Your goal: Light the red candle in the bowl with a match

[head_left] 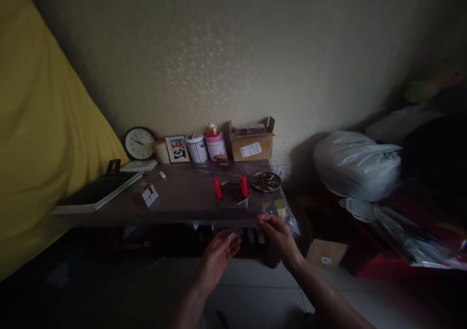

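My left hand [219, 253] is in front of the table edge, palm partly up, its curled fingers around a small pale, partly clear piece [234, 234] whose kind I cannot make out. To its right, my right hand [275, 229] pinches thumb and forefinger together; a tiny reddish spot shows at the tips, too small to name. Beyond both hands stands a round metal tin [233, 204] with dark contents. Two red candles, a left one [217, 188] leaning slightly and a right one [244, 187] more upright, rise from the tin's sides.
A round tray [266, 189] of dark pieces lies right of the tin. Along the wall stand a clock [139, 143], a framed panda picture [178, 150], two tubs and an open cardboard box [251, 149]. A patterned cube [146, 195] sits left. White bags [357, 166] are piled right.
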### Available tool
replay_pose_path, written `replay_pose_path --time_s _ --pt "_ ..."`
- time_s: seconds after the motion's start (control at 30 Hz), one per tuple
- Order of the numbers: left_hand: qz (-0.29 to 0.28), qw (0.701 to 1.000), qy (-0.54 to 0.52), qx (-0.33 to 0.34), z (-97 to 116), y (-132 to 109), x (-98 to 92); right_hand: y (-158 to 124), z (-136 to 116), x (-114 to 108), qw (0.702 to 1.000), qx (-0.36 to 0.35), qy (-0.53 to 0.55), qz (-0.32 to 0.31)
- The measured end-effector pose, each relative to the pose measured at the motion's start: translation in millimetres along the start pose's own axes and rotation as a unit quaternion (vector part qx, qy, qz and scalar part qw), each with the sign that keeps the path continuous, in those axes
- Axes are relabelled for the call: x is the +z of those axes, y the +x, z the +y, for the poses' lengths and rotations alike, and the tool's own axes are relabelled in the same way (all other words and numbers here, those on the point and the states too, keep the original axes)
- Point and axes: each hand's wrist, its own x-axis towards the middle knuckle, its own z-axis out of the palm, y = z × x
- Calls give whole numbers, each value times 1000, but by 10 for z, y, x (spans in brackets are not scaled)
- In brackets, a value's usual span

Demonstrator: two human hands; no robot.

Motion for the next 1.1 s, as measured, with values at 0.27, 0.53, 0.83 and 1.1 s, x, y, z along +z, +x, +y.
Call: replay_pose_path --time_s 0.27,0.53,0.83,1.1 --pt "8 1000 7 5 -5 -7 30 -51 14 35 993 -59 -97 -22" --pt "-4 1000 10 20 -23 2 38 -206 -48 142 905 -250 -338 -61" --pt "-25 998 44 45 -33 10 47 -261 -28 191 818 -366 -430 -111" --pt "-1 997 54 56 -42 41 50 -220 -64 187 806 -387 -439 -88"
